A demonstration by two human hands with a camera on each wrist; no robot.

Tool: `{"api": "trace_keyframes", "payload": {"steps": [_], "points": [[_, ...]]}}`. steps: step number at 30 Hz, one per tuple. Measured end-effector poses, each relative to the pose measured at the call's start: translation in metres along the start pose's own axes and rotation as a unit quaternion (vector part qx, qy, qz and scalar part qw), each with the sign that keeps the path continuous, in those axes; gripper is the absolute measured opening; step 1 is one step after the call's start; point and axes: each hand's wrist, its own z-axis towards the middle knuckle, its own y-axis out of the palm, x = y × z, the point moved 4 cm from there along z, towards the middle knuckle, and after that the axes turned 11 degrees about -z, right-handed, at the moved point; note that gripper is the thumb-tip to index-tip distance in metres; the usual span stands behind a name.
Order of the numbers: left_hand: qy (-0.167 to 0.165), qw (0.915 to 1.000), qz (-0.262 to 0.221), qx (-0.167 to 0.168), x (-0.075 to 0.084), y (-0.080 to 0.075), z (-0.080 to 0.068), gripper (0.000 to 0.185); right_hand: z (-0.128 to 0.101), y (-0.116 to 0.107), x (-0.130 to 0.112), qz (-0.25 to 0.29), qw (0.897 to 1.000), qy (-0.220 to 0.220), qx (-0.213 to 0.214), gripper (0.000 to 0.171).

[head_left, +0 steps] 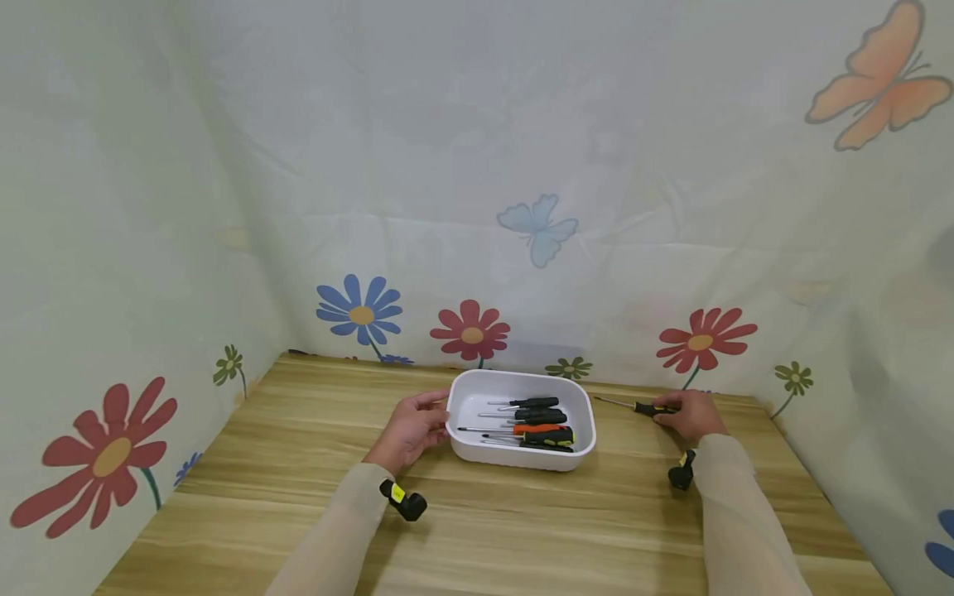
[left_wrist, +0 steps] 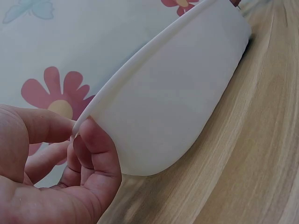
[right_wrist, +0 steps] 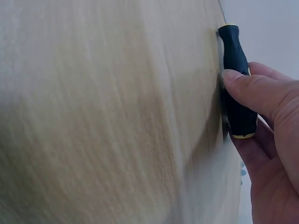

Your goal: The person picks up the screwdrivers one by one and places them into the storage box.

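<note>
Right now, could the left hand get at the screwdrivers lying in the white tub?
Probably yes. The left hand already holds the near-left rim of the white tub, which is open on top, and the screwdrivers lie uncovered inside. Nothing stands between them; the hand would only need to let go of the rim.

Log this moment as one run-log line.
left hand: holds white tray rim | right hand: grips screwdriver on table

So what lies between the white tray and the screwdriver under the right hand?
Only bare wooden tabletop, as the head view shows. The screwdriver, pinched by the right hand, points its tip at the white tray without reaching it.
</note>
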Motion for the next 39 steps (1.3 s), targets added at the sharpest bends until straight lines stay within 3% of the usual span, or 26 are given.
{"api": "trace_keyframes", "payload": {"steps": [6, 16, 29, 39], "points": [[-0.007, 1.0, 0.005, 0.001, -0.001, 0.002, -0.001, 0.049, -0.01, -0.004, 0.002, 0.0, 0.999, -0.03, 0.014, 0.025], [-0.007, 1.0, 0.006, 0.003, 0.0, 0.004, -0.001, 0.049, -0.015, -0.015, -0.002, 0.019, 1.0, -0.017, 0.004, 0.03], [-0.003, 1.0, 0.001, -0.002, -0.001, 0.003, 0.001, 0.049, -0.022, -0.037, -0.033, 0.002, 0.997, -0.069, 0.038, 0.026], [0.001, 1.0, 0.002, 0.0, -0.001, 0.001, 0.001, 0.048, -0.029, -0.045, -0.053, 0.003, 0.996, -0.082, 0.032, 0.028]]}}
